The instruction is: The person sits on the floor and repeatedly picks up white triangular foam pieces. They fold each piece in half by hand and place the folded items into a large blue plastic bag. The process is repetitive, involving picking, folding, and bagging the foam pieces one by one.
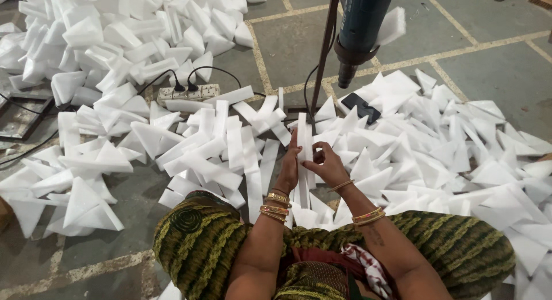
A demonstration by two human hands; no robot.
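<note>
I sit on the floor with both hands on a long white foam strip that stands up in front of me. My left hand grips its left side. Against its right edge my right hand pinches the strip between thumb and fingers. Gold bangles ring both wrists. A dark teal heat gun hangs nozzle-down on a thin stand just beyond the strip's top.
Piles of white foam triangles and strips cover the tiled floor left, ahead and right. A white power strip with black cables lies ahead left. A black phone rests on foam under the gun.
</note>
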